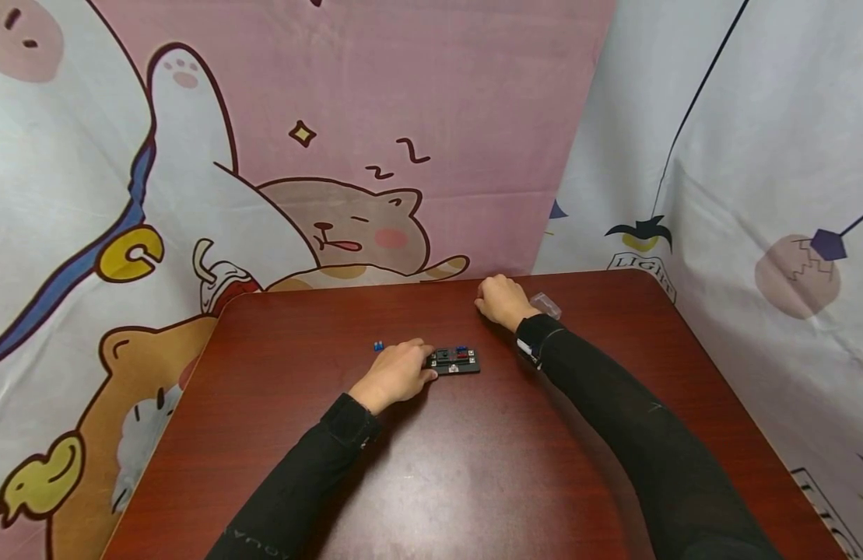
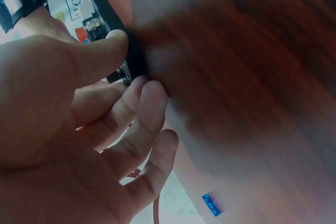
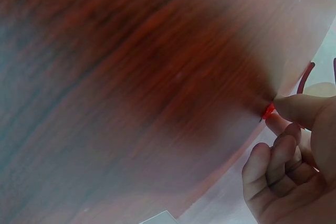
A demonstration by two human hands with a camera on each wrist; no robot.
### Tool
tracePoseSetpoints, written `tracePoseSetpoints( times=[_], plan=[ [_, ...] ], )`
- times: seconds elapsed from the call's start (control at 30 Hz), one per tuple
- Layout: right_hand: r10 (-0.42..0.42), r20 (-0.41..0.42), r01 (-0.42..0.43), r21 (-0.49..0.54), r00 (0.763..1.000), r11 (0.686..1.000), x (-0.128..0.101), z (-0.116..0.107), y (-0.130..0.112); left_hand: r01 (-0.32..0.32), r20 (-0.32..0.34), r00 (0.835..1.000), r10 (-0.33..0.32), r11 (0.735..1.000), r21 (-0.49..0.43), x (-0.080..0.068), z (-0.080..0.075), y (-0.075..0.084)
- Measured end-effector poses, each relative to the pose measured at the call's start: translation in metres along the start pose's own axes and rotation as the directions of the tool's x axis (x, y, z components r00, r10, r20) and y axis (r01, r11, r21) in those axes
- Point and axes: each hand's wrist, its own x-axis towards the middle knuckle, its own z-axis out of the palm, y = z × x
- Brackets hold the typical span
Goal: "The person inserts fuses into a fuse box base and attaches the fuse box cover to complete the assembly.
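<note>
Blurred in both wrist views and hard to read: the red piece (image 3: 268, 111) shows only as a sliver pinched between thumb and fingertip of the right hand (image 1: 499, 300), and the clear plastic bit (image 1: 546, 305) at that hand's 3 o'clock is half hidden behind the wrist. Lying flat near mid table (image 1: 473, 467), long axis running 9 to 3 o'clock: the black fuse block (image 1: 455, 360). Touching its 9 o'clock end, thumb and fingers gripping the edge: the left hand (image 1: 396, 373), with a small blue fuse (image 1: 378, 345) just beside, at that hand's 11 o'clock.
</note>
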Motion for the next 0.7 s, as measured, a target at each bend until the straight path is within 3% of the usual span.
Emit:
tracePoseSetpoints(
  times=[0.7],
  plan=[
    [0.003, 0.022, -0.003, -0.011, 1.000, 1.000, 0.0002, -0.0006, -0.0008, 0.004, -0.004, 1.000, -0.004, 1.000, -0.006, -0.0008, -0.0004, 0.0004]
  ],
)
